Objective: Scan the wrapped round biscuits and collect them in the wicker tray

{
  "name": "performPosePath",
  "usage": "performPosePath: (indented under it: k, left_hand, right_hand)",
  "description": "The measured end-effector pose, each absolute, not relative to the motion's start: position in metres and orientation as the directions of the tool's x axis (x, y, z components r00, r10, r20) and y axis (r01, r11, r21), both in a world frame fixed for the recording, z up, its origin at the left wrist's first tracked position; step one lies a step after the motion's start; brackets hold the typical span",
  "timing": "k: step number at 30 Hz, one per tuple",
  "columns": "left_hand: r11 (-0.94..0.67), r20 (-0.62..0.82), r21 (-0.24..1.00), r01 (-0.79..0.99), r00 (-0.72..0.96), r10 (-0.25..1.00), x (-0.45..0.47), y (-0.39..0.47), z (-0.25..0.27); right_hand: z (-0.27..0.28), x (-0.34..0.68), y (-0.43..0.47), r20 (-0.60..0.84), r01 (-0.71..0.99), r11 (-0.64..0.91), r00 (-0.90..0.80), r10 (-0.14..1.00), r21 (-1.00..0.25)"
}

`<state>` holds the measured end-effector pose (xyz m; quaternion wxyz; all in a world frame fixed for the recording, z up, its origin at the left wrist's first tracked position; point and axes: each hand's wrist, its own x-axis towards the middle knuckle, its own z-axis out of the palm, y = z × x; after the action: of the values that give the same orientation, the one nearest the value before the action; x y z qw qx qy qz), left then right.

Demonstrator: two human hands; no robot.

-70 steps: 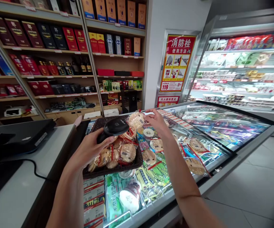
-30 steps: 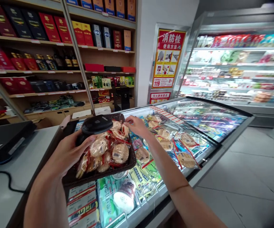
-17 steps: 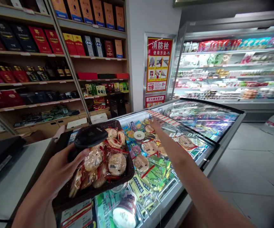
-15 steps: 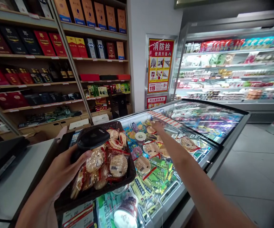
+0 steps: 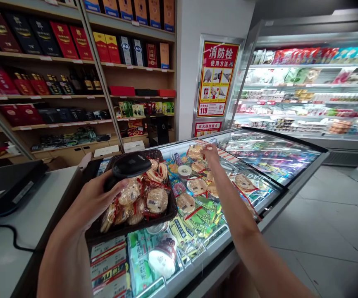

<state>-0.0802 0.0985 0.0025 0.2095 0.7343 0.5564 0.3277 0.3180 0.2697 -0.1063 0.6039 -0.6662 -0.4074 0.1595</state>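
Observation:
My left hand (image 5: 96, 198) is wrapped round a black handheld barcode scanner (image 5: 132, 164), which hovers over a dark woven basket (image 5: 173, 207). Inside the basket lie several wrapped round pastries (image 5: 156, 200), partly covered by the scanner and hand. Farther off, my right hand (image 5: 211, 155) pinches the right edge of a clear-wrapped pastry (image 5: 194, 152) at the back of the freezer's glass top (image 5: 228, 174). More pastry packets (image 5: 196, 186) are spread over the glass between the basket and my right forearm.
Green packets (image 5: 205, 215) and a white tub (image 5: 163, 260) show in the freezer. A counter with a black device (image 5: 10, 186) stands at left. Shelves of boxed goods (image 5: 67, 41) rise behind, a lit refrigerated display (image 5: 303, 91) at right, floor tiles (image 5: 309, 223) below it.
My right hand has risen slightly at the back of the glass, and a wrapped pastry now shows in its fingers. The left hand still holds the scanner over the basket. The view has shifted a little.

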Motion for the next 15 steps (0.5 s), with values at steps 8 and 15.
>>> performPosePath:
  k: [8, 15]
  left_hand:
    - [-0.385, 0.243, 0.630, 0.674, 0.301, 0.922, -0.074, 0.088, 0.009]
    - [-0.421, 0.290, 0.614, 0.667, 0.305, 0.907, -0.066, 0.086, 0.011]
  right_hand:
    - [-0.036, 0.249, 0.196, 0.346, 0.034, 0.345, 0.134, 0.928, -0.938]
    - [-0.027, 0.219, 0.177, 0.392, 0.083, 0.392, -0.014, 0.920, -0.916]
